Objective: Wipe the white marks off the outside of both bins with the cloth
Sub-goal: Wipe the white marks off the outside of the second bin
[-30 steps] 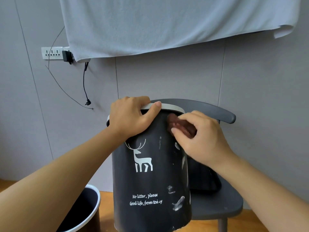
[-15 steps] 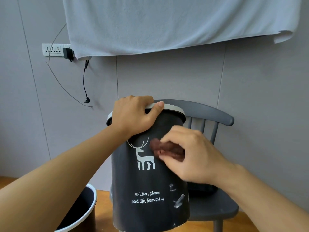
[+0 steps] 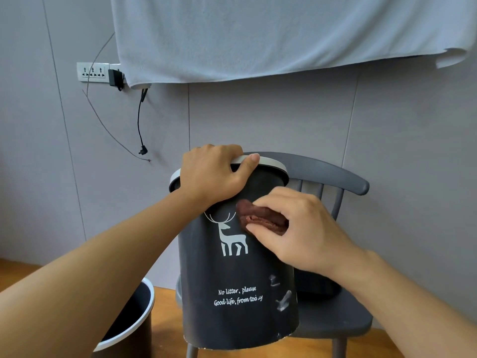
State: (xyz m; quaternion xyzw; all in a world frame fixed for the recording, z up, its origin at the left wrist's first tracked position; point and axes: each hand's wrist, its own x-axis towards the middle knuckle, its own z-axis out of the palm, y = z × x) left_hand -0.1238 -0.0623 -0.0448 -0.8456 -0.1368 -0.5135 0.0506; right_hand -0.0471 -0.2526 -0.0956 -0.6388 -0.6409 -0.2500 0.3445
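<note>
Grey wall behind 2 bins (image 3: 232, 275) (image 3: 129, 316), 1 cloth (image 3: 260, 217), 1 chair (image 3: 335, 316).

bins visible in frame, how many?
2. One dark grey plastic bin with a white deer print is tilted over the grey chair, its rim gripped by the left hand. A second dark white-rimmed bin sits lower left, cropped.
</note>
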